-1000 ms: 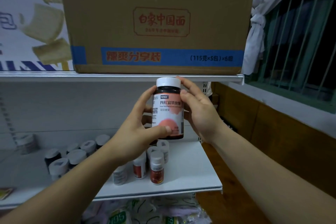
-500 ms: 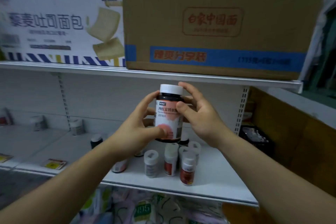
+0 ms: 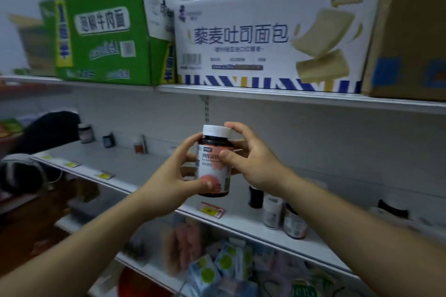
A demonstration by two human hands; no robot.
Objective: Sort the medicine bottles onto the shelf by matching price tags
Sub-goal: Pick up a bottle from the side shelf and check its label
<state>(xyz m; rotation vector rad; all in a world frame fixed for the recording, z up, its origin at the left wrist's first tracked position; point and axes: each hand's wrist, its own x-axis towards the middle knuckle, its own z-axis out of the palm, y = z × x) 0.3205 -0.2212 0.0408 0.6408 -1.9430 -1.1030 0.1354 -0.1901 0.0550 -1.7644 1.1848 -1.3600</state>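
You hold a round dark bottle [image 3: 212, 170] upright in the air, in front of the flat white shelf [image 3: 135, 169]. It has a smooth white cap [image 3: 216, 130] and a shiny pink and white label. Your left hand [image 3: 169, 181] wraps around its lower half, with the thumb across the label. Your right hand [image 3: 251, 164] curls around the top, with fingertips at the cap. A small flat price tag [image 3: 209, 210] lies on the shelf edge just below. More little bottles [image 3: 272, 211] stand to the right. A green cardboard box [image 3: 101, 36] sits higher up.

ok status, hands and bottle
Left hand and right hand grip bottle. Upright, off the shelf. Tag below; nothing blocking.
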